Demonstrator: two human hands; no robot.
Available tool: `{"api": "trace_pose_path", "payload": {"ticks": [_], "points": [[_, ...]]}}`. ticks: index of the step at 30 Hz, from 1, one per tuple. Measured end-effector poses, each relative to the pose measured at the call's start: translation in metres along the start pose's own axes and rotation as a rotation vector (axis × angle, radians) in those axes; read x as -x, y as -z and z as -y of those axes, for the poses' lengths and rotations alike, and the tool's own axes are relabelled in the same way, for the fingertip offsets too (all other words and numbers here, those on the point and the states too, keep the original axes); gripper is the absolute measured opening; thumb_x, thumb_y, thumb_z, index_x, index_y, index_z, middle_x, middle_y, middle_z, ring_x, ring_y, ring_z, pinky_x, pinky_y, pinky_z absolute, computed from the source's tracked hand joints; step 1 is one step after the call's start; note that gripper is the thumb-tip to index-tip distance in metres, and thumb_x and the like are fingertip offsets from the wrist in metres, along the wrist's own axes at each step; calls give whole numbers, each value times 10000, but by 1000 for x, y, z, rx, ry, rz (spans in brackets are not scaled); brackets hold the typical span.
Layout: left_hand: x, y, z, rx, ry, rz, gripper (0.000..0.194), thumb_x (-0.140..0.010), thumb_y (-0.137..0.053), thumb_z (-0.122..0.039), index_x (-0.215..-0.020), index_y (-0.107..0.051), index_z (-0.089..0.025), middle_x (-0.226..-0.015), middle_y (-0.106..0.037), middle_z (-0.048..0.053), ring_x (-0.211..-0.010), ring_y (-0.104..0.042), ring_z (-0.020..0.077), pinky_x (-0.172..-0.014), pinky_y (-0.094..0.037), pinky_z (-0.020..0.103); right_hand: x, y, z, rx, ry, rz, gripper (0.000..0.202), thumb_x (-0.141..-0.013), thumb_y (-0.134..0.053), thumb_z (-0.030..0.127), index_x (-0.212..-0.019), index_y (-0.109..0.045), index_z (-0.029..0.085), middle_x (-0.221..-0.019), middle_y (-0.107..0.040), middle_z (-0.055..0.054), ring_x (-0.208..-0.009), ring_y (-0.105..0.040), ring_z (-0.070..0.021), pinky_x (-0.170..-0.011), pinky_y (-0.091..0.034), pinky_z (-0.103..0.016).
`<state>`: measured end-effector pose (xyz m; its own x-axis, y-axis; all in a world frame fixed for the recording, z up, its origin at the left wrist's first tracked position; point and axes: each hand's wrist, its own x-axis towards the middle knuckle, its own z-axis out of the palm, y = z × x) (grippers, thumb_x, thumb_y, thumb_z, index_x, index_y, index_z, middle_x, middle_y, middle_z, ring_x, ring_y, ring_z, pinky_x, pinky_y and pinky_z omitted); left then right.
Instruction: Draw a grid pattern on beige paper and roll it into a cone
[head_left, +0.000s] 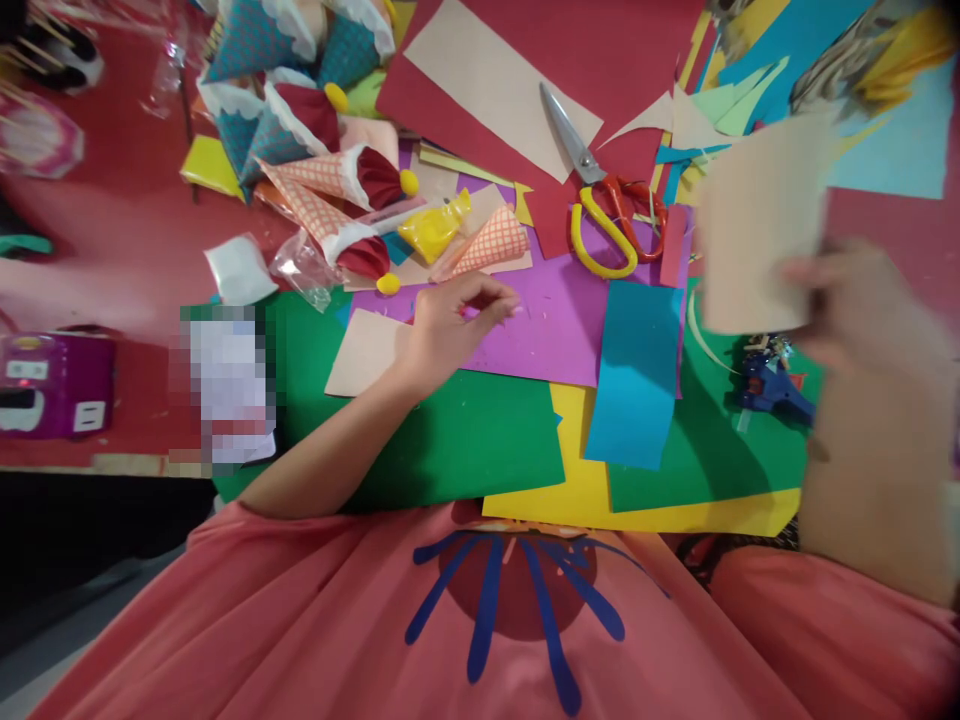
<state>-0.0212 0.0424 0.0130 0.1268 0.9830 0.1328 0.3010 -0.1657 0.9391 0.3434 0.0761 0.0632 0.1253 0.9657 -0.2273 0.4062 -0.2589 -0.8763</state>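
My right hand [862, 300] grips a beige sheet [765, 220] by its right edge and holds it above the table's right side; hand and sheet are blurred. My left hand [465, 325] hovers over the purple sheet [555, 330], fingers curled and thumb close to the fingertips, with nothing visible in them. Just beyond it lies an orange-checked paper cone [491, 240]. A smaller beige piece [367, 352] lies partly under the left wrist. Scissors [600, 200] with yellow and red handles rest beyond, between my hands. A blue glue gun [776, 385] lies beside the right hand.
Several finished cones [259, 130] with white trim are heaped at the upper left. A blue strip [637, 375] lies on green [450, 430] and yellow sheets. A pixelated rectangular object [229, 385] and a purple box [64, 385] are at left. Paper offcuts [705, 115] lie at upper right.
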Motion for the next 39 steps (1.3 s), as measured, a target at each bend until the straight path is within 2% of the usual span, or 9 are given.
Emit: {"api": "trace_pose_path", "payload": {"ticks": [2, 4, 8, 12, 18, 22, 27, 36, 39], "points": [[3, -3, -2, 69, 88, 89, 234, -843, -638, -388, -757, -630, -171, -647, -657, -15, -574, -613, 86, -526, -485, 192, 28, -55, 18, -270, -203, 291, 323, -636, -715, 198, -959, -725, 181, -1034, -757, -98, -888, -710, -264, -611, -499, -345], [5, -6, -4, 129, 133, 160, 301, -840, -633, -449, -752, -620, -161, -610, -649, -11, -533, -611, 85, -492, -488, 181, 46, -90, 26, -373, -254, 425, 398, -598, -774, 230, -984, -689, 184, -1037, -752, -91, -846, -699, -237, -629, -533, -329], [7, -12, -8, 287, 142, 220, 417, -823, -623, -579, -788, -585, -165, -680, -660, 3, -560, -639, 92, -511, -516, 185, 56, -119, 20, -387, -155, 558, 639, -572, -840, 357, -1142, -587, 220, -1199, -684, -70, -1078, -641, -270, -825, -556, -371], [5, -17, -5, 382, 172, 228, 490, -756, -665, -642, -906, -531, -195, -900, -648, 15, -620, -645, 89, -551, -545, 208, 55, -135, 12, -382, -95, 521, 728, -588, -821, 472, -1194, -523, 202, -1269, -629, -97, -1183, -581, -296, -942, -512, -419], [6, -22, 8, 333, 100, 239, 476, -776, -683, -582, -1027, -530, -209, -1103, -629, 52, -924, -654, 130, -815, -544, 248, 58, -146, 10, -540, -147, 488, 571, -654, -742, 440, -1141, -540, 221, -1235, -648, -73, -1148, -605, -270, -906, -530, -381], [9, -23, 10, 276, 80, 198, 427, -783, -688, -537, -1041, -577, -216, -1329, -529, 84, -1064, -623, 156, -831, -536, 242, 59, -142, 11, -587, -201, 614, 545, -658, -662, 407, -1153, -520, 230, -1161, -679, -76, -1063, -641, -265, -846, -546, -390], [8, -19, 4, 298, 173, 210, 385, -736, -744, -397, -1039, -618, -195, -1039, -656, 42, -853, -630, 112, -768, -535, 224, 57, -140, 9, -614, -258, 757, 482, -652, -564, 426, -1082, -554, 207, -996, -709, -87, -989, -665, -278, -778, -552, -407], [3, -7, 6, 439, 194, 105, 398, -656, -758, -314, -1031, -650, -238, -1144, -628, 43, -807, -608, 129, -645, -498, 228, 53, -139, 1, -670, -260, 602, 465, -689, -582, 534, -1036, -570, 225, -976, -713, -92, -1027, -660, -295, -824, -555, -447], [2, -5, 6, 536, 156, 78, 389, -655, -753, -281, -1030, -656, -256, -1032, -638, 11, -778, -592, 116, -620, -470, 212, 50, -135, 0, -639, -206, 533, 470, -721, -592, 575, -1044, -577, 234, -1023, -713, -85, -1077, -648, -289, -883, -543, -452]]}}
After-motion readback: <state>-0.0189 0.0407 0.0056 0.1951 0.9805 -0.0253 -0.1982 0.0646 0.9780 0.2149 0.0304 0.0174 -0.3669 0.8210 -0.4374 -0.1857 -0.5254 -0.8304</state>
